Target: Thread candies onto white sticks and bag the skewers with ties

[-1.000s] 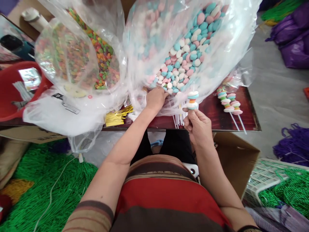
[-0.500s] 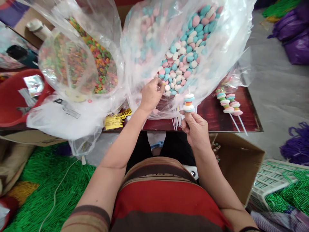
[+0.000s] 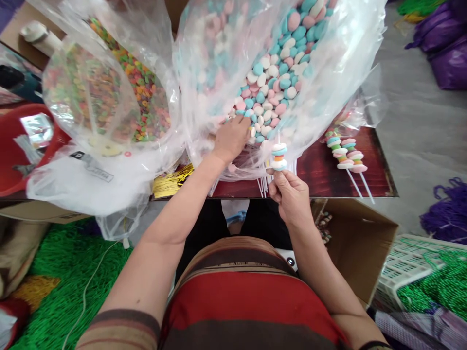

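My left hand point(image 3: 232, 138) reaches into the clear plastic bag of pink, white and blue candies point(image 3: 268, 99). Its fingers are stretched over the candies at the bag's near end, and their tips are partly hidden. In my right hand point(image 3: 291, 194), pinched between thumb and fingers, a candy skewer point(image 3: 279, 156) stands upright. White, blue and orange pieces are threaded on it, and a bit of bare stick shows above them. Several white sticks point(image 3: 263, 186) lie at the table edge beside that hand. To the right lie two threaded candy skewers point(image 3: 345, 154).
A bag of small colourful ring candies point(image 3: 151, 104) sits at the left, near a red basin point(image 3: 54, 146). Yellow twist ties point(image 3: 171, 181) lie by my left forearm. Below the dark red table point(image 3: 317, 177) are an open cardboard box point(image 3: 359, 248) and a white crate point(image 3: 390, 272).
My left hand's fingers have gone from bunched together to spread onto the candies. My right hand still holds the candy skewer, slightly further left in view. The camera view has shifted a little.
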Tool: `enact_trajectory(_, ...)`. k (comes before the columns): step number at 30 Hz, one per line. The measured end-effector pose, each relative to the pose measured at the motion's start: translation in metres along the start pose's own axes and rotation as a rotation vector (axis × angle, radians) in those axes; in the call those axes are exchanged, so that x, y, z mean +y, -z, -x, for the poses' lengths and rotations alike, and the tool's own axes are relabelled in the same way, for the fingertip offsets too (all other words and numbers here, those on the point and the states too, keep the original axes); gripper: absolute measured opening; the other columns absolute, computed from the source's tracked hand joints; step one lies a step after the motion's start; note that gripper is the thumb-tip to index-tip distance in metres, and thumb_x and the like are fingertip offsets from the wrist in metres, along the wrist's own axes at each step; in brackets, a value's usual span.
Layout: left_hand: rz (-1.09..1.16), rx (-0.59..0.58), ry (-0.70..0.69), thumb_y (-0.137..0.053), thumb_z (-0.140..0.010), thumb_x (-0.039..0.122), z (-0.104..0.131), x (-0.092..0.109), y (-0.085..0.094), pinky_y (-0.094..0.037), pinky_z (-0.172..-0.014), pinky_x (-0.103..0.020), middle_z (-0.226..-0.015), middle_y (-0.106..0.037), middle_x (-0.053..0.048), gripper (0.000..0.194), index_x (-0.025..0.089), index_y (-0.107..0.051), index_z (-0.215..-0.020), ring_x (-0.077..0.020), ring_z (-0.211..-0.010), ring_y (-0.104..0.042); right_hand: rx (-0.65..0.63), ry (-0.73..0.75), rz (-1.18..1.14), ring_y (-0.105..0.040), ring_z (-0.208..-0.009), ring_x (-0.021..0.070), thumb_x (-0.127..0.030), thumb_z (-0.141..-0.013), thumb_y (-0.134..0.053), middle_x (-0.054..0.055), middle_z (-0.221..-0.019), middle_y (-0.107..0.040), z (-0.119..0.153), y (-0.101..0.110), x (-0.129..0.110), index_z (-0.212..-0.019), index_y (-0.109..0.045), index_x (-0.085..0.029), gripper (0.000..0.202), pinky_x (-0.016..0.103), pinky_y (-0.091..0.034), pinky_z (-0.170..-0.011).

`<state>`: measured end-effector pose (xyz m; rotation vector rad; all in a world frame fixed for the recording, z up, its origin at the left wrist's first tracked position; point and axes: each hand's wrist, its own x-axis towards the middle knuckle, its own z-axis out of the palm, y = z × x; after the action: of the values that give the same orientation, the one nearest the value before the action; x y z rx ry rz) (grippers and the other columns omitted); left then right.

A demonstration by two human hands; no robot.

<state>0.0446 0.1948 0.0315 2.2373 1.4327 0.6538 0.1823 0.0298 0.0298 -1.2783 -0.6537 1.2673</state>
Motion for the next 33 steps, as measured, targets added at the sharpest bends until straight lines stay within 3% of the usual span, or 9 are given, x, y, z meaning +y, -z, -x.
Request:
enact_trajectory(3, -0.005, -0.033, -0.030, -0.055, -0.097, 0.016, -0.003, 0.007, -0.003, -0.044, -0.101, -0.036, -0.117, -0.069, -0.013, 0.015, 0.021, -0.067, -0.102, -0.0296, -0.122, -0.058, 0.002, 0.002, 0.013, -0.032, -0.044, 0.0057, -0.062, -0.077, -0.080, -0.006, -0.051, -0.049, -0.001, -0.002, 0.000, -0.088, -0.076, -0.019, 0.044, 0.022, -0.019, -0.041)
enact_trajectory(7, -0.042, -0.023, 0.039, -0.052, -0.096, 0.010, -0.004, 0.005, -0.002, -0.045, -0.096, -0.037, -0.109, -0.072, -0.012, 0.020, 0.021, -0.068, -0.104, -0.0284, -0.112, -0.063, 0.031, 0.006, 0.019, -0.031, -0.044, 0.0056, -0.061, -0.077, -0.080, -0.005, -0.051, -0.050, 0.000, 0.002, 0.000, -0.088, -0.076, -0.019, 0.043, 0.023, -0.019, -0.042)
enact_trajectory(14, -0.301, -0.121, -0.082, -0.043, -0.101, 0.016, 0.010, 0.003, 0.003, -0.045, -0.093, -0.037, -0.113, -0.073, -0.017, 0.026, 0.016, -0.069, -0.105, -0.0293, -0.114, -0.064, 0.024, 0.015, -0.001, -0.033, -0.043, 0.0053, -0.060, -0.077, -0.081, -0.005, -0.051, -0.050, 0.000, 0.002, 0.002, -0.087, -0.077, -0.018, 0.044, 0.023, -0.018, -0.041)
enact_trajectory(19, -0.330, -0.099, -0.042, -0.048, -0.100, 0.018, 0.009, 0.004, 0.000, -0.047, -0.082, -0.035, -0.110, -0.075, -0.014, 0.023, 0.018, -0.069, -0.109, -0.0273, -0.105, -0.068, -0.011, 0.006, -0.004, -0.034, -0.044, 0.0053, -0.063, -0.075, -0.081, -0.005, -0.050, -0.050, 0.001, -0.005, 0.004, -0.086, -0.077, -0.018, 0.046, 0.022, -0.018, -0.041)
enact_trajectory(23, -0.054, 0.024, 0.067, -0.060, -0.091, 0.012, 0.004, -0.004, -0.001, -0.047, -0.080, -0.033, -0.092, -0.075, -0.007, 0.012, 0.020, -0.068, -0.089, -0.0228, -0.090, -0.069, 0.001, 0.025, -0.001, -0.033, -0.043, 0.0051, -0.062, -0.074, -0.083, -0.005, -0.050, -0.051, 0.002, -0.004, 0.001, -0.087, -0.077, -0.018, 0.046, 0.022, -0.018, -0.041)
enact_trajectory(26, 0.326, 0.189, 0.178, -0.065, -0.085, 0.009, 0.008, -0.009, 0.001, -0.049, -0.078, -0.028, -0.081, -0.072, -0.001, 0.011, 0.020, -0.065, -0.083, -0.0165, -0.081, -0.068, 0.008, 0.033, 0.025, -0.034, -0.043, 0.0050, -0.062, -0.076, -0.081, -0.005, -0.050, -0.051, 0.003, -0.001, -0.001, -0.088, -0.077, -0.018, 0.046, 0.021, -0.018, -0.041)
enact_trajectory(28, 0.637, 0.253, 0.296, -0.066, -0.086, 0.012, 0.014, -0.009, 0.004, -0.048, -0.068, -0.023, -0.075, -0.068, 0.003, 0.009, 0.020, -0.063, -0.083, -0.0113, -0.068, -0.064, -0.024, 0.011, 0.066, -0.034, -0.042, 0.0051, -0.063, -0.079, -0.078, -0.005, -0.049, -0.051, 0.004, -0.001, 0.000, -0.091, -0.077, -0.018, 0.046, 0.021, -0.018, -0.040)
enact_trajectory(31, 1.078, 0.218, 0.468, -0.069, -0.087, 0.017, 0.028, -0.001, 0.011, -0.040, -0.051, -0.017, -0.068, -0.062, 0.005, 0.009, 0.018, -0.061, -0.084, -0.0059, -0.055, -0.057, -0.132, -0.053, 0.182, -0.034, -0.039, 0.0055, -0.063, -0.084, -0.071, -0.006, -0.046, -0.050, 0.006, -0.004, 0.002, -0.096, -0.078, -0.017, 0.048, 0.021, -0.020, -0.039)
enact_trajectory(33, 1.288, 0.183, 0.506, -0.072, -0.086, 0.015, 0.039, 0.007, 0.016, -0.037, -0.047, -0.015, -0.068, -0.062, 0.005, 0.011, 0.017, -0.061, -0.084, -0.0040, -0.053, -0.056, -0.193, -0.075, 0.270, -0.032, -0.038, 0.0058, -0.063, -0.088, -0.067, -0.007, -0.044, -0.048, 0.007, -0.008, 0.002, -0.102, -0.079, -0.017, 0.049, 0.021, -0.021, -0.040)
